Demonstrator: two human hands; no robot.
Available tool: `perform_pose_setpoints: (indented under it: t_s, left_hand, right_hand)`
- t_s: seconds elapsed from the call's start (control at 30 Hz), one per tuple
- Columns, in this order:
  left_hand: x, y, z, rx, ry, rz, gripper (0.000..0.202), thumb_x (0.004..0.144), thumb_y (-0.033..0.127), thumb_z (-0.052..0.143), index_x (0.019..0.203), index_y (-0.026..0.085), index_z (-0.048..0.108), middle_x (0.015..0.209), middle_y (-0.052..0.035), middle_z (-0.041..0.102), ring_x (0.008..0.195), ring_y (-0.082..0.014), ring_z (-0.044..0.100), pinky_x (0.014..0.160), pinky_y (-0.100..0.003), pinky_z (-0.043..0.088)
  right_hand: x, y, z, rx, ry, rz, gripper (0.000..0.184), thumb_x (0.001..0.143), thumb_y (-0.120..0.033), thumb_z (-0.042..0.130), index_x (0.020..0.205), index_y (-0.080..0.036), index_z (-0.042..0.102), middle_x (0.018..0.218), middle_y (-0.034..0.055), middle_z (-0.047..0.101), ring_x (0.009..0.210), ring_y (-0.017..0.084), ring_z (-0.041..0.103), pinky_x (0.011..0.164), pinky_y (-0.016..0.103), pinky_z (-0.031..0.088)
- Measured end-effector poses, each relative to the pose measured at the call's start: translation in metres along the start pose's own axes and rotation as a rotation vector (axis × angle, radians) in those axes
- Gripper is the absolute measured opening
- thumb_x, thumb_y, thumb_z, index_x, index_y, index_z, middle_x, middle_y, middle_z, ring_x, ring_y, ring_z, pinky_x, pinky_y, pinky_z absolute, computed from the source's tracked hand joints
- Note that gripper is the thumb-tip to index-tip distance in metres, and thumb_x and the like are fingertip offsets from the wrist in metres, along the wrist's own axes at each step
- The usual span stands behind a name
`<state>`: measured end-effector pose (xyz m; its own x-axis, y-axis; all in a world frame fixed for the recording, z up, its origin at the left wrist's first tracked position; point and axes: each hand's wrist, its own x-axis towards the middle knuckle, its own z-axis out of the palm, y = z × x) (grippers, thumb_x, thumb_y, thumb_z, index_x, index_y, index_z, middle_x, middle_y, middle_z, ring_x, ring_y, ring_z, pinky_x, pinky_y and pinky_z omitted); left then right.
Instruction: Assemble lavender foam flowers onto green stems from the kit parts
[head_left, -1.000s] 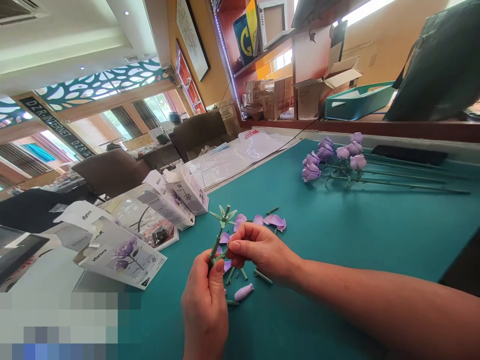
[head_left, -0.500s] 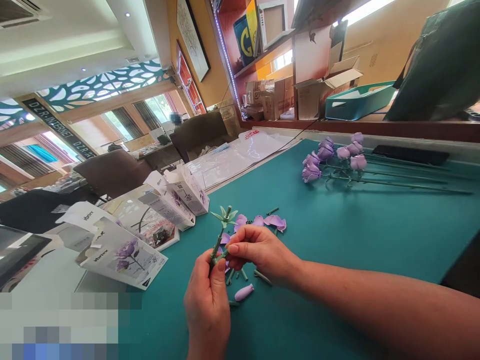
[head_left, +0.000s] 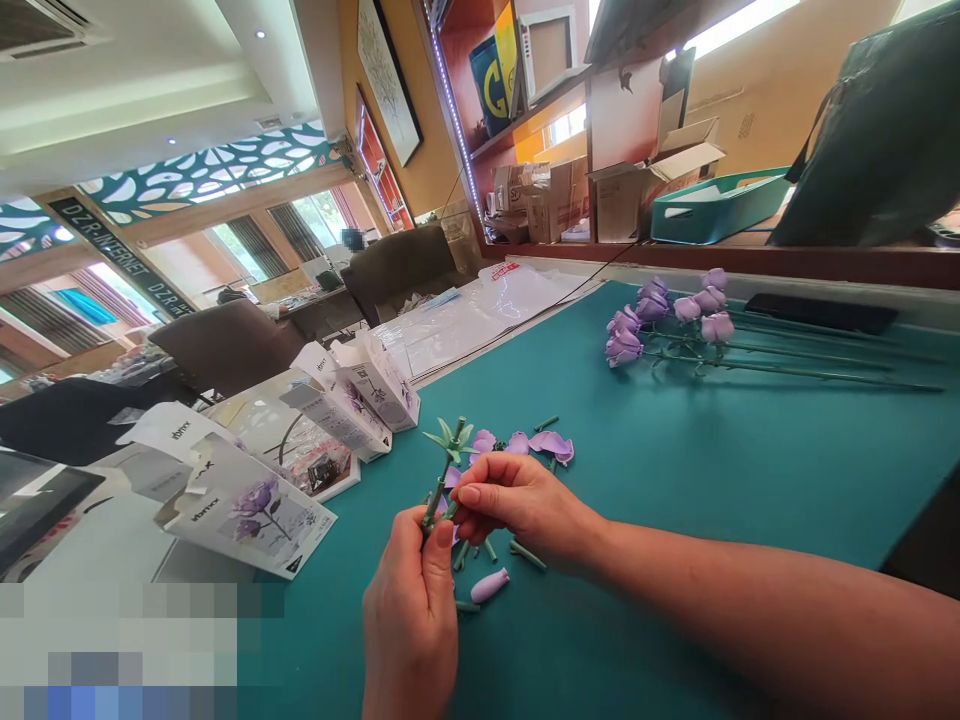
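Note:
My left hand (head_left: 415, 590) is closed round the lower end of a green toy flower stem (head_left: 439, 485), which stands nearly upright and has a star of pale green sepals near its top. Finger and thumb of my right hand (head_left: 517, 497) pinch a small green piece (head_left: 449, 511) at the side of that stem; how the two join is hidden by the fingers. Behind and below the hands lie loose purple petals (head_left: 553, 446), a lilac bud piece (head_left: 490, 585) and several short green stem pieces (head_left: 528, 555).
Finished purple roses (head_left: 624, 347) on long stems lie at the back right of the green mat (head_left: 712, 470), beside a dark flat object (head_left: 821, 312). Printed white boxes (head_left: 255, 510) stand along the left. Clear plastic sheets (head_left: 465, 315) lie beyond the mat.
My left hand has shifted very slightly left and down with the stem. The right hand keeps its pinch, and the loose pieces lie as before.

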<state>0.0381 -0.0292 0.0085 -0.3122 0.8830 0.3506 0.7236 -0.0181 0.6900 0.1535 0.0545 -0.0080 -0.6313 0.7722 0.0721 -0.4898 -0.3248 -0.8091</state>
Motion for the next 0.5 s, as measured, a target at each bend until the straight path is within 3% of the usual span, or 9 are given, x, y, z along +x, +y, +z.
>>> perform_pose_setpoints:
  t_s: [0.27,0.5]
  left_hand:
    - [-0.0018,0.0038,0.0063,-0.029,0.033,-0.034,0.029,0.087,0.048,0.041,0.079,0.025,0.055,0.061,0.0026,0.053,0.058,-0.0183,0.051,0.055,-0.028,0.042]
    - [-0.0033,0.006,0.0085,-0.037,0.047,-0.045,0.028,0.087,0.048,0.04,0.081,0.024,0.055,0.065,0.0018,0.056,0.065,-0.0197,0.054,0.063,-0.03,0.042]
  right_hand:
    - [-0.0007,0.0005,0.0027,0.004,0.035,-0.057,0.041,0.056,-0.046,0.082,0.065,-0.014,0.058,0.053,-0.0036,0.063,0.05,0.008,0.06,0.052,0.02,0.049]
    - [-0.0014,0.0012,0.0012,0.015,0.031,-0.059,0.042,0.054,-0.047,0.082,0.064,-0.014,0.058,0.053,-0.0033,0.064,0.049,0.007,0.059,0.053,0.019,0.049]
